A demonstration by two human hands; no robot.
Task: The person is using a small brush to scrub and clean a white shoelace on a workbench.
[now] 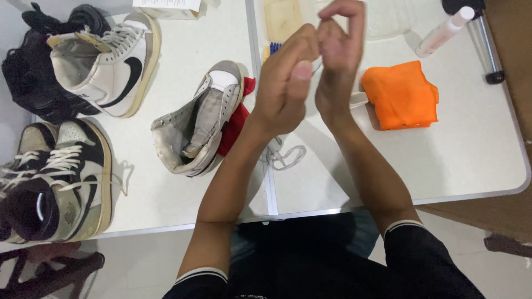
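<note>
Two hands are raised together above the white table, working a white shoelace between them. The left hand is curled into a loose fist, thumb pressed against the fingers, and seems to pinch the lace near its upper end; the right hand is bent in toward it with fingertips bunched, apparently gripping the same strand, though the thin lace is hard to see there. The rest of the lace lies in a loop on the table just below the hands.

Left of the hands lies a grey and white high-top shoe on its side, with no lace in it, resting on a red cloth. That suggests the unlacing of this shoe is done, while any cleaning looks still to come. Farther left of that shoe sit two more high-tops, both still laced. Right of the hands are a folded orange cloth and a small white bottle.
</note>
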